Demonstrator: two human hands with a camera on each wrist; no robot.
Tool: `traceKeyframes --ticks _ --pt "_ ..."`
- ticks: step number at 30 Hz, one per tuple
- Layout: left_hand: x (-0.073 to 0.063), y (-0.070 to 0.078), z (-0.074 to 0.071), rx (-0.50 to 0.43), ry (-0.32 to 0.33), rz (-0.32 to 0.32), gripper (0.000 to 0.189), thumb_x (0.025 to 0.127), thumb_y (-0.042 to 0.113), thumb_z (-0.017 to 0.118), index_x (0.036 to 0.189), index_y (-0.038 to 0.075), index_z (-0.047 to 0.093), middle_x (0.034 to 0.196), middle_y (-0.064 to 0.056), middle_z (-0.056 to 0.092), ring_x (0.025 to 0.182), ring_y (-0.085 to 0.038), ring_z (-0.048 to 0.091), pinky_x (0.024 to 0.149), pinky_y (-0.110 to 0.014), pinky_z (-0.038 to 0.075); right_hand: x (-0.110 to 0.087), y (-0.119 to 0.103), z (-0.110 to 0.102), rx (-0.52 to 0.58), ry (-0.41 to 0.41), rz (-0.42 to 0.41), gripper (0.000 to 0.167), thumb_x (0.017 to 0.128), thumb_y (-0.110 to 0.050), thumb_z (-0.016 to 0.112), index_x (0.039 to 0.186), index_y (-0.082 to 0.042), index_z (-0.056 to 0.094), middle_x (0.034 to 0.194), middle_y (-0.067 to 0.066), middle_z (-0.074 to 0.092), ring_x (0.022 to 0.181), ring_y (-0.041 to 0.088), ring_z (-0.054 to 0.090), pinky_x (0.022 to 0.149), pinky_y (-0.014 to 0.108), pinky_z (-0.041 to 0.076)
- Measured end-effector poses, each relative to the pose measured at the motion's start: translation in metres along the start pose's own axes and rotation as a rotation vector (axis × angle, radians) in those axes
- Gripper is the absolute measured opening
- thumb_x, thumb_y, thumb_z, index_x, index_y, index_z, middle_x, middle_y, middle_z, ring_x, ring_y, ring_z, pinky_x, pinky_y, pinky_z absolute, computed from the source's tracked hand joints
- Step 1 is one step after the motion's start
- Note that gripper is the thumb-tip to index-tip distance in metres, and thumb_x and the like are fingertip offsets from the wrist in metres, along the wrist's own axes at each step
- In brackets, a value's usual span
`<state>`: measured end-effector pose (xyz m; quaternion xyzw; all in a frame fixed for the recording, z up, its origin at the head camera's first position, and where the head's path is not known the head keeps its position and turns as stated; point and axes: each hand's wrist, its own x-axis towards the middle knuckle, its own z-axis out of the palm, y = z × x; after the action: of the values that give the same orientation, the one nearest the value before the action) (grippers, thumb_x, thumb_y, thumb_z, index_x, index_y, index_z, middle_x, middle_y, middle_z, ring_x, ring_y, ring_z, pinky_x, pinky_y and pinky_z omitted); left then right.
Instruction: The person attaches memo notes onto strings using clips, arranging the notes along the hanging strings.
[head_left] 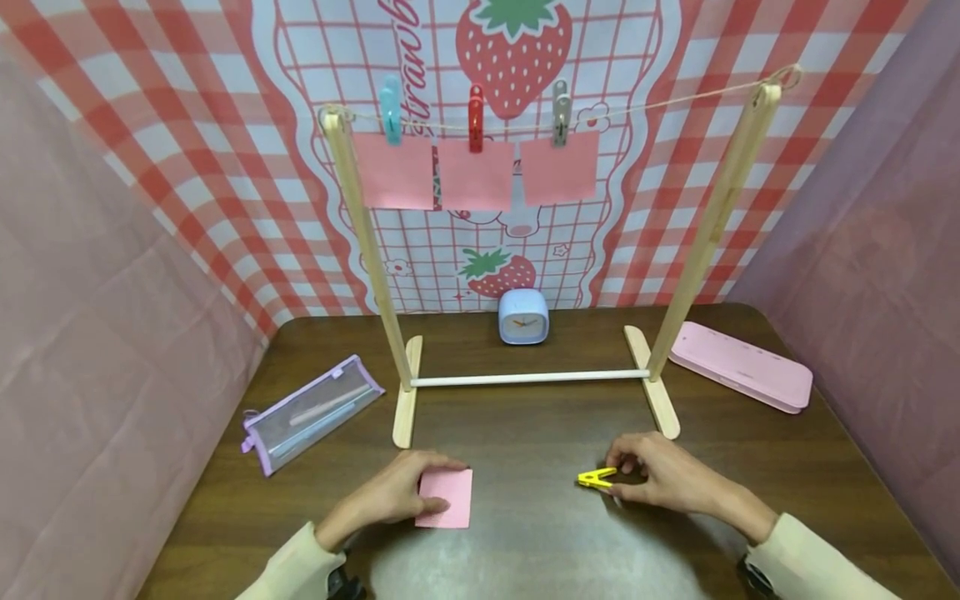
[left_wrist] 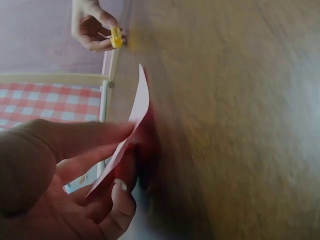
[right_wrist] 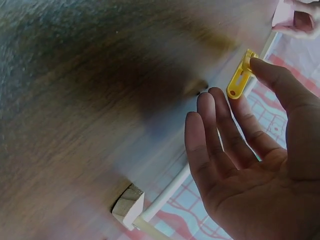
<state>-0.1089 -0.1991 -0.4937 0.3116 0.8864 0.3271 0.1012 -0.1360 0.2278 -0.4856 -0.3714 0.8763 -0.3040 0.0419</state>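
My left hand (head_left: 401,490) pinches a square of pink paper (head_left: 459,500) between thumb and fingers, low over the table's front left. In the left wrist view this paper (left_wrist: 141,97) is bent and lifted at a slant. To the right, my right hand (head_left: 663,473) pinches a yellow clothespin (head_left: 592,478) by its handle end, thumb against forefinger; the other fingers spread loosely in the right wrist view. Behind, three pink papers hang from a string (head_left: 645,107), held by a blue clothespin (head_left: 391,111), a red clothespin (head_left: 476,119) and a grey clothespin (head_left: 561,114).
The string runs between two wooden posts (head_left: 367,242) joined below by a white rod (head_left: 525,378). A small clock (head_left: 523,317) stands behind the rod. A mesh pencil pouch (head_left: 315,414) lies left, a pink case (head_left: 738,367) right. Checked cloth hangs at the back.
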Motion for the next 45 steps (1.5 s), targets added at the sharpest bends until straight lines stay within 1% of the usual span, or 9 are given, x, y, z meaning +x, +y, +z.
traceKeyframes --ticks 3,5,11,18,25,31,34,41,45 --pt "0.002 0.000 0.002 -0.045 0.009 0.006 0.042 0.089 0.000 0.075 0.131 0.004 0.070 0.126 -0.011 0.076 0.113 -0.020 0.071 0.097 -0.033 0.059 0.000 -0.001 -0.001 0.019 -0.013 0.019 0.020 0.081 -0.020 0.088 0.094 -0.019 0.072 0.086 -0.009 0.072 0.077 0.000 0.063 0.066 0.021 0.057" --pt "0.004 -0.001 0.003 -0.091 0.032 -0.007 0.041 0.090 -0.001 0.073 0.131 0.003 0.069 0.124 -0.012 0.076 0.106 -0.016 0.070 0.092 -0.029 0.059 0.000 -0.002 -0.002 0.036 -0.022 0.030 0.020 0.082 -0.019 0.087 0.094 -0.018 0.072 0.084 -0.008 0.072 0.076 -0.001 0.063 0.064 0.021 0.057" --pt "0.009 -0.003 0.004 -0.333 0.133 -0.107 0.038 0.088 0.001 0.079 0.123 -0.005 0.067 0.089 -0.016 0.076 0.071 0.001 0.063 0.063 -0.018 0.057 0.002 -0.004 -0.002 0.070 -0.030 0.033 0.017 0.085 -0.018 0.085 0.096 -0.016 0.072 0.082 -0.008 0.072 0.072 -0.002 0.063 0.062 0.021 0.058" --pt "0.014 0.000 0.005 -0.432 0.253 -0.232 0.018 0.085 0.008 0.084 0.095 -0.004 0.075 0.077 -0.017 0.075 0.062 0.001 0.060 0.057 -0.017 0.053 0.004 -0.007 -0.005 0.058 -0.006 0.039 0.016 0.086 -0.019 0.085 0.096 -0.015 0.072 0.081 -0.012 0.070 0.071 -0.003 0.063 0.060 0.021 0.057" --pt "0.019 0.003 0.009 -0.670 0.163 -0.250 0.029 0.095 0.006 0.071 0.114 -0.016 0.067 0.100 -0.032 0.074 0.078 -0.003 0.071 0.070 -0.019 0.061 0.006 -0.010 -0.010 0.043 0.044 0.044 0.017 0.085 -0.017 0.084 0.096 -0.015 0.072 0.079 -0.014 0.068 0.070 -0.006 0.061 0.059 0.021 0.057" --pt "0.025 0.009 0.014 -0.749 0.132 -0.187 0.039 0.092 -0.004 0.068 0.125 -0.021 0.059 0.111 -0.041 0.068 0.084 -0.003 0.070 0.071 -0.018 0.060 0.008 -0.017 -0.016 0.053 0.085 0.062 0.018 0.085 -0.017 0.084 0.097 -0.013 0.072 0.076 -0.014 0.067 0.068 -0.007 0.060 0.058 0.021 0.057" --pt "0.028 0.011 0.015 -0.802 0.120 -0.200 0.042 0.090 -0.006 0.069 0.126 -0.023 0.058 0.111 -0.042 0.069 0.082 -0.004 0.071 0.070 -0.017 0.059 0.010 -0.021 -0.021 0.054 0.107 0.061 0.018 0.085 -0.015 0.085 0.097 -0.012 0.072 0.077 -0.012 0.068 0.068 -0.006 0.060 0.058 0.022 0.058" --pt "0.036 0.017 0.018 -0.770 0.154 -0.274 0.037 0.092 -0.001 0.073 0.120 -0.023 0.062 0.106 -0.039 0.072 0.082 -0.002 0.072 0.072 -0.016 0.060 0.013 -0.028 -0.034 0.013 0.203 0.016 0.024 0.080 -0.008 0.087 0.099 -0.010 0.072 0.081 -0.006 0.070 0.068 -0.006 0.060 0.058 0.021 0.058" --pt "0.039 0.021 0.016 -0.764 0.148 -0.285 0.035 0.095 0.001 0.071 0.121 -0.021 0.063 0.101 -0.038 0.073 0.076 -0.011 0.074 0.067 -0.026 0.065 0.017 -0.031 -0.043 -0.010 0.245 -0.030 0.025 0.079 -0.006 0.087 0.099 -0.011 0.073 0.080 -0.007 0.070 0.067 -0.007 0.060 0.056 0.021 0.057"
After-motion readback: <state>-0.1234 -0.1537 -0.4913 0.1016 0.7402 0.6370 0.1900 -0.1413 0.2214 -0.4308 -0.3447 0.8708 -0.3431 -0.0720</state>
